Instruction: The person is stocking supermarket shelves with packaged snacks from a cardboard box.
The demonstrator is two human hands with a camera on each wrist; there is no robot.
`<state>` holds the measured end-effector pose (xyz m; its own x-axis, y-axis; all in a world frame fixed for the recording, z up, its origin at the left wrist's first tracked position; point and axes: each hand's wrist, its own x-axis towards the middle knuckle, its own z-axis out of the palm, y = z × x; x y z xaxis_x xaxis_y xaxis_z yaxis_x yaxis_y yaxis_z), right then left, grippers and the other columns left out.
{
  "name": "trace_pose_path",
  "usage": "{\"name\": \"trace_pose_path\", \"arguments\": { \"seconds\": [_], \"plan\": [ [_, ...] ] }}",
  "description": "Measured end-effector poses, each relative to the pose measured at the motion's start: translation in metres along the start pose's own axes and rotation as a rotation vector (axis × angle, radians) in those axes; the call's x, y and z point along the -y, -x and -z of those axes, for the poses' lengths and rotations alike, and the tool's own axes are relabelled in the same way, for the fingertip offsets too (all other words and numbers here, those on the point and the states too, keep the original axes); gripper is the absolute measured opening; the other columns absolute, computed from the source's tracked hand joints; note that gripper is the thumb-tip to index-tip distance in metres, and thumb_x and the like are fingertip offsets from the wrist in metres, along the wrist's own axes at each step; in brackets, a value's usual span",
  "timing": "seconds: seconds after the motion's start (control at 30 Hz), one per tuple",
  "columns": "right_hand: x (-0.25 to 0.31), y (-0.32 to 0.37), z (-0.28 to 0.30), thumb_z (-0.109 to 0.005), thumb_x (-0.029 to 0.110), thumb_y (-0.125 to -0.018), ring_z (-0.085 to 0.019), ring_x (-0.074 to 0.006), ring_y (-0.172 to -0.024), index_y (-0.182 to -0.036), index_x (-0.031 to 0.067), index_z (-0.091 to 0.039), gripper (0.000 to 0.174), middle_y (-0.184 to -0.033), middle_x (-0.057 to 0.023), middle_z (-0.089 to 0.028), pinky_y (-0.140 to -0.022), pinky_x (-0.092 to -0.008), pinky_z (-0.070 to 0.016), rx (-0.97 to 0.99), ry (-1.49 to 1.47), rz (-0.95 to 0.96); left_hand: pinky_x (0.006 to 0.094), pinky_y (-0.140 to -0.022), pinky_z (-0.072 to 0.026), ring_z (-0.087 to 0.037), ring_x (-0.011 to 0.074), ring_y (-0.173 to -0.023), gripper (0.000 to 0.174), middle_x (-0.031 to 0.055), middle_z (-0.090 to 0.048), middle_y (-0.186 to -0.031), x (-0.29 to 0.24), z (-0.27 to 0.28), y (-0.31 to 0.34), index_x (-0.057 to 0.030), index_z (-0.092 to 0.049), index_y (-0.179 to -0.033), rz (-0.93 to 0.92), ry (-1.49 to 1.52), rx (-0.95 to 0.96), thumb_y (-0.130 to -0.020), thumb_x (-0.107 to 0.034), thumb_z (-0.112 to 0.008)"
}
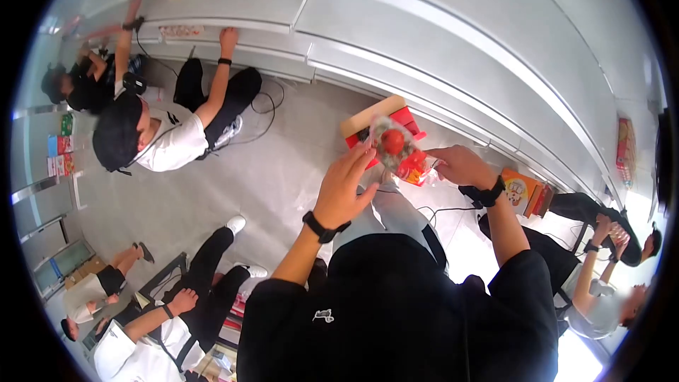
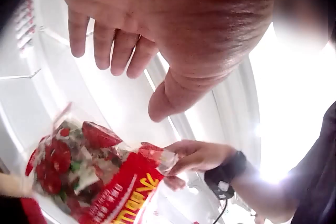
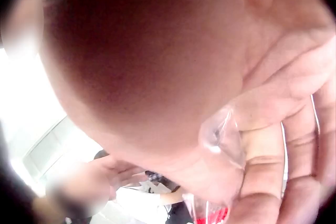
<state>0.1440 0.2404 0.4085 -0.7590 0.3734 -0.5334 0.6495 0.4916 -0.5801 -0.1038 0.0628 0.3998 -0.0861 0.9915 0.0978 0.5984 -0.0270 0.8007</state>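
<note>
A clear plastic bag with a red label and yellow characters (image 1: 396,147) hangs in front of the wearer, with red and whitish-green pieces showing through it. My right hand (image 1: 463,168) pinches one end of this bag between thumb and fingers. In the right wrist view a crumpled plastic corner (image 3: 223,134) sticks out from the grip of the right hand (image 3: 210,66). My left hand (image 1: 343,184) is beside the bag's other side. In the left wrist view the left hand (image 2: 173,29) has its fingers extended and its palm bare, above the bag (image 2: 79,169).
Below the bag on the floor is a red carton with tan flaps (image 1: 371,114). White shelving (image 1: 438,64) runs across the front. An orange box (image 1: 520,191) stands at the right. Several people are around, one in a black cap (image 1: 120,131) reaching to a shelf at left.
</note>
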Motion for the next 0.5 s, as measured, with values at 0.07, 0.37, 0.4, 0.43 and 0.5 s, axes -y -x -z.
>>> {"name": "trace_pose_path", "arguments": {
  "seconds": [0.07, 0.37, 0.4, 0.43, 0.5],
  "plan": [
    [0.035, 0.026, 0.023, -0.051, 0.011, -0.079, -0.062, -0.037, -0.077, -0.114, 0.0132, -0.068, 0.038, -0.078, -0.0163, -0.066, -0.073, -0.0469, -0.0485, -0.043, 0.09, 0.031, 0.043, -0.102, -0.0386, -0.049, 0.0338, -0.123, 0.068, 0.0155, -0.05, -0.136, -0.019, 0.008, -0.023, -0.003, -0.049, -0.133, -0.116, -0.077, 0.035, -0.072, -0.018, -0.075],
    [0.104, 0.097, 0.07, -0.056, 0.012, -0.075, -0.064, -0.0336, -0.077, -0.099, 0.0082, -0.069, 0.027, -0.08, -0.0147, -0.067, -0.07, -0.0438, -0.05, -0.098, 0.133, 0.266, 0.0388, -0.092, -0.0472, -0.059, 0.0304, -0.11, 0.088, 0.0128, -0.061, -0.121, -0.075, 0.011, -0.047, -0.0117, -0.043, -0.14, -0.112, 0.11, 0.705, -0.067, -0.04, -0.083],
    [0.106, 0.101, 0.072, -0.056, 0.011, -0.075, -0.064, -0.0335, -0.077, -0.099, 0.0076, -0.069, 0.027, -0.08, -0.015, -0.067, -0.069, -0.0434, -0.0499, -0.128, 0.118, 0.283, 0.0388, -0.093, -0.0471, -0.059, 0.0299, -0.111, 0.087, 0.0127, -0.061, -0.121, -0.082, 0.007, -0.042, -0.0112, -0.044, -0.139, -0.1, 0.161, 0.721, -0.067, -0.04, -0.083],
    [0.106, 0.104, 0.074, -0.058, 0.012, -0.076, -0.063, -0.0324, -0.075, -0.102, 0.0069, -0.068, 0.028, -0.077, -0.0145, -0.066, -0.067, -0.0423, -0.0495, -0.178, 0.081, 0.321, 0.0378, -0.093, -0.0478, -0.061, 0.0315, -0.109, 0.085, 0.0129, -0.063, -0.119, -0.088, 0.003, -0.039, -0.0113, -0.046, -0.138, -0.117, 0.204, 0.667, -0.067, -0.04, -0.084],
    [0.107, 0.109, 0.078, -0.063, 0.012, -0.077, -0.062, -0.0302, -0.069, -0.108, 0.0056, -0.067, 0.032, -0.072, -0.0136, -0.063, -0.063, -0.0401, -0.0487, -0.274, 0.008, 0.397, 0.036, -0.091, -0.0488, -0.064, 0.0279, -0.105, 0.079, 0.012, -0.065, -0.116, -0.097, -0.001, -0.034, -0.0099, -0.048, -0.135, -0.036, 0.235, 0.59, -0.069, -0.035, -0.084]
  ]
}}
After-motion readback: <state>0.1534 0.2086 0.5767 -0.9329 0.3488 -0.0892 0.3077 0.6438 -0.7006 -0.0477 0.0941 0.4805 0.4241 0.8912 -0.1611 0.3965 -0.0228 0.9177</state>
